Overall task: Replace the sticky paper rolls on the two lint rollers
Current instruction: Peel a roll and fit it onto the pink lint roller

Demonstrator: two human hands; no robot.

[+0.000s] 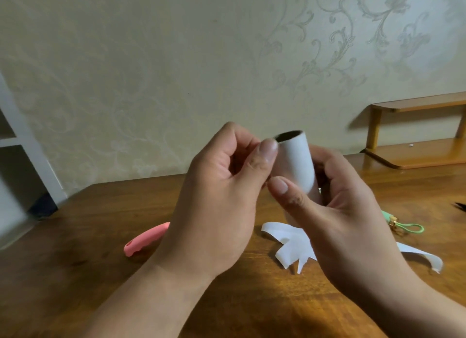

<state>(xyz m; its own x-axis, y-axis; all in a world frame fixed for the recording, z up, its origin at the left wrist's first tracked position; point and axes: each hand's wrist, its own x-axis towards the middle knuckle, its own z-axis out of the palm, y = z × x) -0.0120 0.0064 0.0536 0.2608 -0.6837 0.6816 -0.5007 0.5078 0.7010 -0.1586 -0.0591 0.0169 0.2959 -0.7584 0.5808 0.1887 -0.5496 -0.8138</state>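
Roll [295, 166] held up above the table [100, 211], white, tilted, its dark hollow end facing up and away from me. My right hand [335, 206] cradles it from behind and below, thumb laid across the front, fingers [325, 161] curled round the far side, so it is clasped, not loose. My left hand [219, 201] is beside it, thumb tip touching the upper rim, the other fingers folded in toward the palm; whether they pinch a paper edge I cannot tell.

Pink roller handle [146, 239] lies on the table to the left, partly behind my left wrist. Green handle [401, 224] with a loop lies to the right, mostly hidden by my right hand. Torn white paper strips [295, 244] sit between them under my hands.

Judgement: I seem to be hunting for the free edge of the wrap or sheet on this roll, before it goes onto a handle. To do it well: keep the right-hand grip light so the core does not crush, turn the roll slowly against the left thumbnail until the seam catches, then lift along the seam, not across it, so it comes off whole. Sticky face should stay off my fingertips.
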